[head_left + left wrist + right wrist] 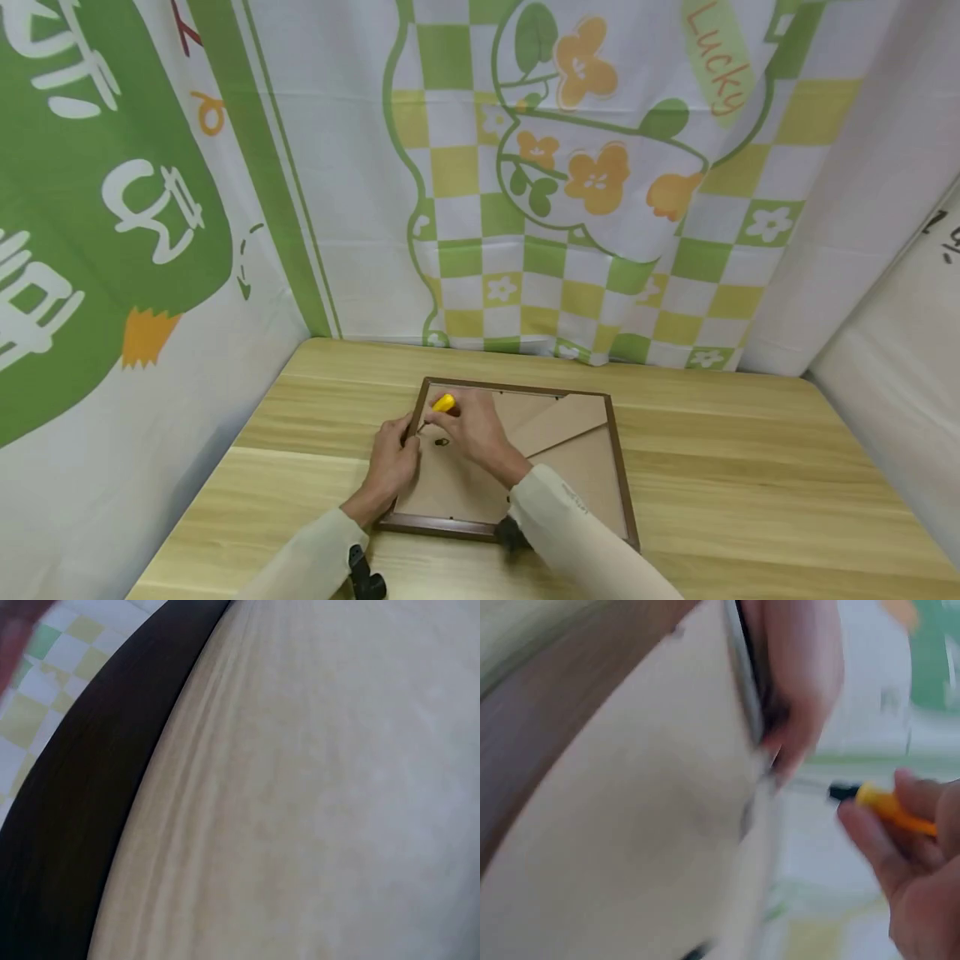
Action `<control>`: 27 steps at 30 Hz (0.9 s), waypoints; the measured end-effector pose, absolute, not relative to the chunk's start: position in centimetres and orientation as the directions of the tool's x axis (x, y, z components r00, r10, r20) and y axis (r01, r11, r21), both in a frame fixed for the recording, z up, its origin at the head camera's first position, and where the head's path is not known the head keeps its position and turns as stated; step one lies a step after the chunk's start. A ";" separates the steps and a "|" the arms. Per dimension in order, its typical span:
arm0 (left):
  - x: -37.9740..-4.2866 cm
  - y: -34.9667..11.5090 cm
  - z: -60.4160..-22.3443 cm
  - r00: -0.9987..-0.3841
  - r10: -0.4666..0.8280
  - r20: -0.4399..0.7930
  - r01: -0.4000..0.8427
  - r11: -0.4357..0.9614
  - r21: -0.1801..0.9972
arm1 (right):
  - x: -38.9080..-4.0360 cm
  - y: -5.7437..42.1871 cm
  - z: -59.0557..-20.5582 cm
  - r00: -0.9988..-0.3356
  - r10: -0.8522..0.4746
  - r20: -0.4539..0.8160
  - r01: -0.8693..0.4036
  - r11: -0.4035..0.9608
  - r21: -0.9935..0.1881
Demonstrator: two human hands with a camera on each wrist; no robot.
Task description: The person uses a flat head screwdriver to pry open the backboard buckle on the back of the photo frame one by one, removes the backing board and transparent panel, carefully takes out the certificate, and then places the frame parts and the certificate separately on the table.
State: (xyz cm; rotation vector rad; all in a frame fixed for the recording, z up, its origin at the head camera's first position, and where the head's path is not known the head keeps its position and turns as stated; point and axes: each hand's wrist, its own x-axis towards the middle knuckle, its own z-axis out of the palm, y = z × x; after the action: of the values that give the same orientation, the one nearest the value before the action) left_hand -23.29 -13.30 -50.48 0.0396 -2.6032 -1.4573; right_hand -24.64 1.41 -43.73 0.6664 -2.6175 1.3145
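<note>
A picture frame with a dark brown rim [622, 475] lies back side up on the table. Its tan backing board [465, 492] carries a folded stand flap [577, 417] and a small metal hanger [441, 442]. My left hand [393, 458] grips the frame's left side, thumb over the rim. My right hand [477, 427] holds a yellow-handled screwdriver [444, 403] between thumb and fingers. The thin shaft of the screwdriver [877, 801] points at the rim beside my left thumb. Dark rim [90, 772] fills the left of the left wrist view.
The light wooden table [750, 467] extends on both sides of the frame. Behind it hangs a green, yellow and white checked curtain [540, 292], with a printed cloth [247, 333] at the left. Black wrist mounts [367, 575] sit by both sleeves.
</note>
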 end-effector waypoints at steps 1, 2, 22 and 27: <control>-23.3 -13.3 -50.5 -0.986 -0.095 0.135 0.066 0.527 0.847 | -24.2 0.8 -43.3 -0.874 -0.334 0.353 -0.486 0.577 -0.656; -23.3 -13.3 -50.5 -0.985 -0.088 0.146 0.077 0.530 0.845 | -24.0 0.3 -43.1 -0.853 -0.343 0.392 -0.520 0.617 -0.590; -23.3 -13.5 -50.4 -0.991 -0.063 0.117 0.067 0.518 0.853 | -25.3 9.7 -45.2 -0.978 -0.205 -0.045 -0.062 0.489 -0.870; -23.0 -13.5 -50.4 -0.995 -0.059 0.084 0.046 0.475 0.879 | -24.9 11.4 -44.9 -0.971 -0.225 -0.077 -0.025 0.419 -0.908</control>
State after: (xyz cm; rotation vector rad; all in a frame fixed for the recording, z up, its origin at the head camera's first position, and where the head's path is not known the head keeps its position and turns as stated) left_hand -23.03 -13.54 -50.41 0.0118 -2.6088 -1.5588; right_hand -24.94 11.38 -44.92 0.2495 -2.7986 1.7850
